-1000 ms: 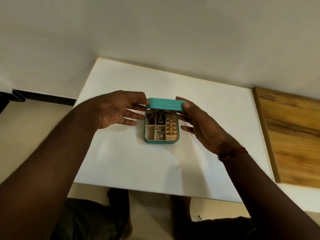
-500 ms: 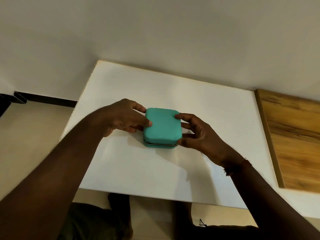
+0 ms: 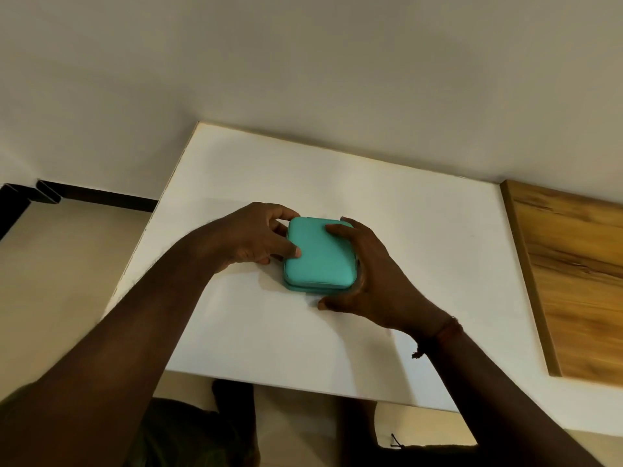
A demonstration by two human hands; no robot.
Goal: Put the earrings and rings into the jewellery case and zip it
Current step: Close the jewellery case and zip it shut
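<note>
A teal jewellery case (image 3: 318,256) lies on the white table (image 3: 421,230), its lid folded down over the base. A thin seam shows between lid and base along the near edge. My left hand (image 3: 251,235) grips the case's left side, thumb pressed on the lid. My right hand (image 3: 367,278) wraps the right side, with fingers over the lid's far right corner and the thumb on the table by the near right corner. The earrings and rings are hidden inside. I cannot see the zip puller.
A wooden board (image 3: 573,281) lies along the table's right side. A pale wall rises behind the table. The table's left edge drops to a beige floor with a dark skirting (image 3: 101,197). My legs show below the near edge.
The lid, standing up a second ago with the jewellery showing, has come down over the base. Both hands have since shifted closer around the case's sides.
</note>
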